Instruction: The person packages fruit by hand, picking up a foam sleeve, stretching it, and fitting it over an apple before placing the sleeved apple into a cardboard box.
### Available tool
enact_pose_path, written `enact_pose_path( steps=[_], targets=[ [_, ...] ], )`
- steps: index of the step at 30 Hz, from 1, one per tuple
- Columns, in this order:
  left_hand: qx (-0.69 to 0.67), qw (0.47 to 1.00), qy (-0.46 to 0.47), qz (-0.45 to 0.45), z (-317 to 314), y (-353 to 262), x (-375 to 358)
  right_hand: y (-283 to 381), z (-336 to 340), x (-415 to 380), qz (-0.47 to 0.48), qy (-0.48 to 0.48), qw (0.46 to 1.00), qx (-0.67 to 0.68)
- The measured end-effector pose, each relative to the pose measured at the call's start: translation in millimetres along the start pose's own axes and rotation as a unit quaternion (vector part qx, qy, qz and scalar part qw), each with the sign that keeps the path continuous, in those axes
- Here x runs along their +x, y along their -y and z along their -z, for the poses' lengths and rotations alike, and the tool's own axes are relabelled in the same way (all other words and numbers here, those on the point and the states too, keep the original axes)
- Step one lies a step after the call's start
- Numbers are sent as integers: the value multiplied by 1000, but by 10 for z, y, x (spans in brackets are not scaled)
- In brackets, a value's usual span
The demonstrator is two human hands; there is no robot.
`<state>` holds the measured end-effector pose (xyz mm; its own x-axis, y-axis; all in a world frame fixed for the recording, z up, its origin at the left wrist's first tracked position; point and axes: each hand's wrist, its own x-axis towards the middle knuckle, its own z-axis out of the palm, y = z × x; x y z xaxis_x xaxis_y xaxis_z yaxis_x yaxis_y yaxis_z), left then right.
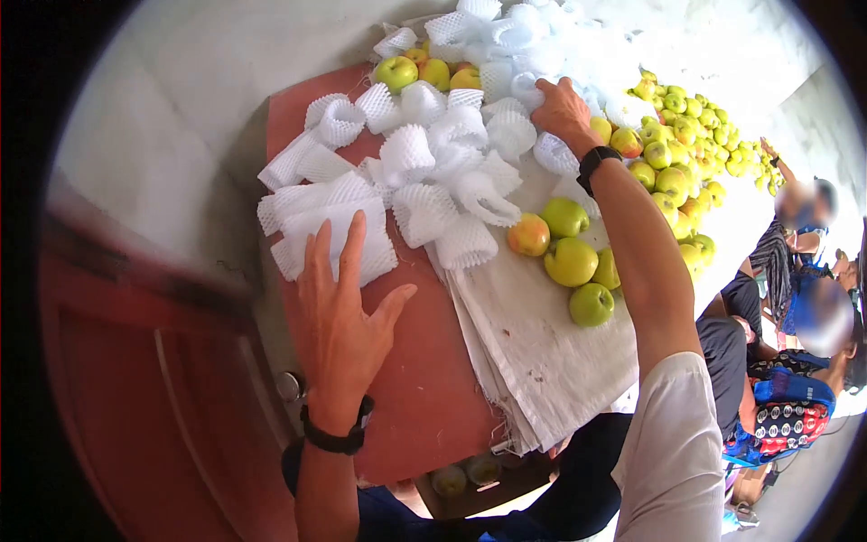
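Note:
My left hand (348,312) is open with its fingers spread, over the edge of some flattened white foam fruit nets (330,221) at the table's left side. It holds nothing. My right hand (564,117) reaches to the far pile, its fingers bent around a white foam fruit net (526,90); the fingertips are partly hidden. More foam nets (452,135), several of them tube-shaped, lie between the hands. Below my right forearm sits a group of green and reddish apples (571,262). Other apples (397,72) show among the nets at the back left.
A large heap of apples (686,135) stretches along the right. Pale cloth sacking (542,352) covers part of the red tabletop (415,388). A red door (153,406) stands at the left. Other people (795,361) sit at the right, and a co-worker's hand (768,147) touches the heap's far end.

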<state>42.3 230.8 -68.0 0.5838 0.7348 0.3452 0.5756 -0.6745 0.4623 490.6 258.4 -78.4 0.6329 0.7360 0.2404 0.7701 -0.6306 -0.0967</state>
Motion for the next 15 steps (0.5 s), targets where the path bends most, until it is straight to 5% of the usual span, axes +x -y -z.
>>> enact_pose_path(
  steps=[10, 15],
  targets=[
    [-126, 991, -30, -34, 33, 95, -13, 736, 497, -925, 78, 1, 996, 35],
    [-141, 988, -40, -42, 11, 104, -17, 933, 298, -1166, 149, 94, 984, 0]
  ],
)
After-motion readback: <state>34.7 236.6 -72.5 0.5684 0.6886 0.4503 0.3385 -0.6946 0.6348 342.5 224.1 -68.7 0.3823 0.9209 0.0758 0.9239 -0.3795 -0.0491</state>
